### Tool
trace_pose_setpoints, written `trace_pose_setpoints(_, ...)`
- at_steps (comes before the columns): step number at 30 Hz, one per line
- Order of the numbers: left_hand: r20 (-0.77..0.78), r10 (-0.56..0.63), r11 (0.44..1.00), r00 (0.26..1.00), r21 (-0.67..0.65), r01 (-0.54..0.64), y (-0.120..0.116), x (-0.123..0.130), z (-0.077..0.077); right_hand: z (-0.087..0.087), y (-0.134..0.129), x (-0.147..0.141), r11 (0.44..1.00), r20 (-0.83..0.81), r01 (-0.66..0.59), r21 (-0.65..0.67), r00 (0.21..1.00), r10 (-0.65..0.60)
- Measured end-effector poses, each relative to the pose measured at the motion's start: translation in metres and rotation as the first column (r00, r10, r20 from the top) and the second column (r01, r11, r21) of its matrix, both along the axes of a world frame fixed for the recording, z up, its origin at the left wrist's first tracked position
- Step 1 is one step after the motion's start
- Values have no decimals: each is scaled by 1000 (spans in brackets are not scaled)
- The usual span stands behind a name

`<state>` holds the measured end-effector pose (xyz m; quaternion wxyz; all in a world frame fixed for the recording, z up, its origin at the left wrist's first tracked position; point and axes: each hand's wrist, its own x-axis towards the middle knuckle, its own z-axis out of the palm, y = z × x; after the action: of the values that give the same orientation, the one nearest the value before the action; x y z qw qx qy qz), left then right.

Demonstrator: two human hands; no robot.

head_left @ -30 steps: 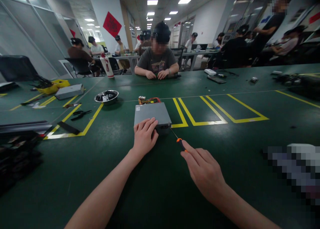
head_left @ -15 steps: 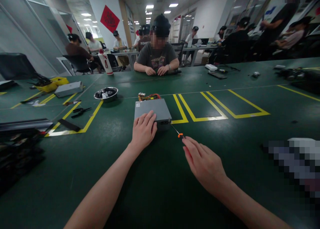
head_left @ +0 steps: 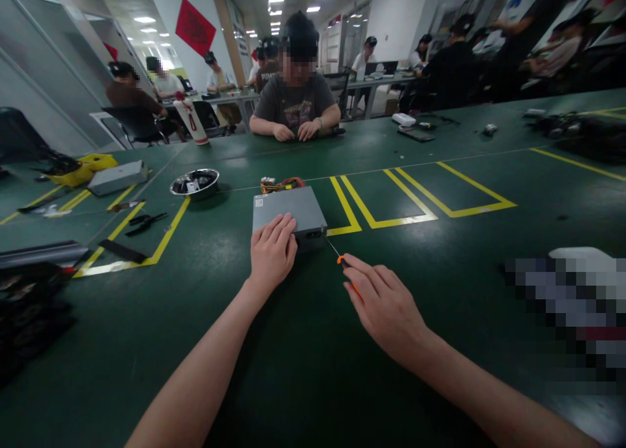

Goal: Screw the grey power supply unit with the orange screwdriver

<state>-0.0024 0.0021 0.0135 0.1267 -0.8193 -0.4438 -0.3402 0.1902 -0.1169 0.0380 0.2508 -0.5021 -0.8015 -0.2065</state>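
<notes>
A grey metal power supply unit point(head_left: 308, 208) lies flat on the green table, with a bundle of coloured cables point(head_left: 288, 186) at its far side. My left hand point(head_left: 274, 247) holds it by the near edge, fingers laid over the top and thumb down by the front face. In my right hand point(head_left: 386, 298) is a screwdriver point(head_left: 341, 259) with an orange and black handle, mostly covered by my fingers. Its thin shaft slants up to the unit's near right corner, beside a dark socket point(head_left: 312, 235). Whether the tip sits in a screw is too small to tell.
A steel bowl point(head_left: 194, 184) with dark and light parts stands to the left. Beyond it are a second grey box point(head_left: 118, 177) and a yellow tray point(head_left: 83, 171). Yellow tape point(head_left: 405, 223) marks the table. A person point(head_left: 296, 102) sits opposite.
The whole view has shifted, so the unit and both hands appear further left. More of the orange handle shows under my right fingers. The screwdriver stays at the same corner.
</notes>
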Motion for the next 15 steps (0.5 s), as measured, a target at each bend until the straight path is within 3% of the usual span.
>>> trace_pose_setpoints(6,-3,4,1000,1000,7,-4,0,0,-1,5,1,3,967,-33,193,-164,979,-200)
trace_pose_setpoints(15,8,12,1000,1000,2,-12,2,0,-4,-4,-5,-7,999,229,14,32,973,-21)
